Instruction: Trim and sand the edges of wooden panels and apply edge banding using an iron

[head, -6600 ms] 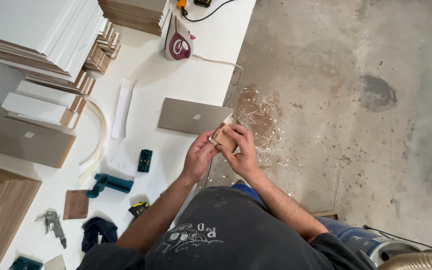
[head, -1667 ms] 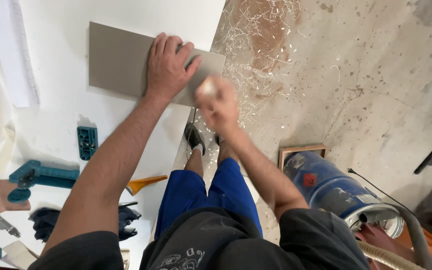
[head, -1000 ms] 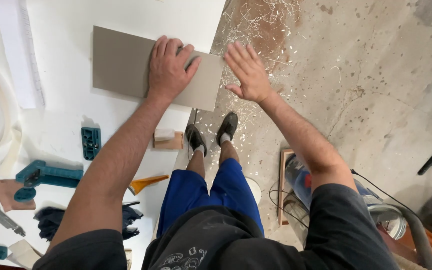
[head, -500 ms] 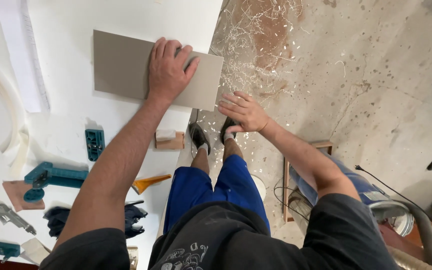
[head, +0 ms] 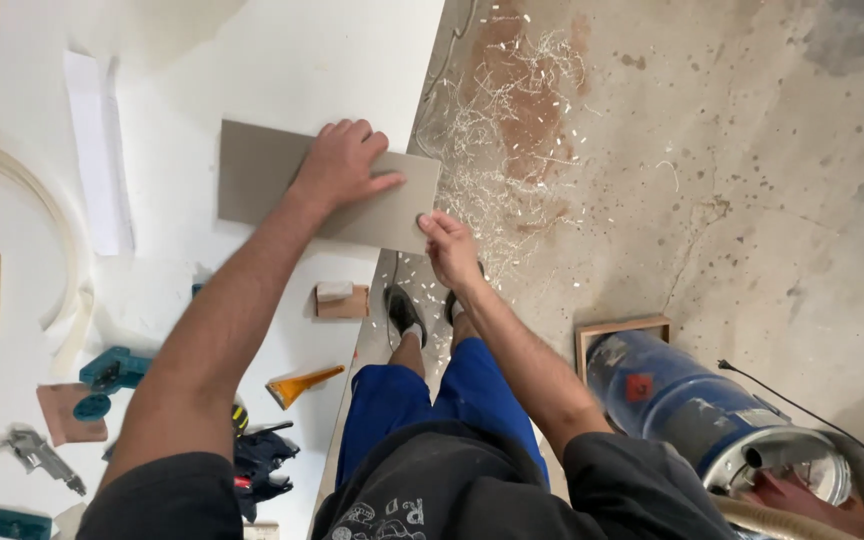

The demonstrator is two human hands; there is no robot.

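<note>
Nearest us, our right hand [head: 449,248] curls its fingers against the near corner of the grey panel [head: 282,180], which lies flat on the white bench [head: 282,60] at its edge. Our left hand [head: 340,165] presses down on the panel with spread, flat fingers. We judge steady downward pressure keeps it from sliding. A small wooden block [head: 341,299] lies close by; shavings [head: 512,120] litter the floor beyond.
</note>
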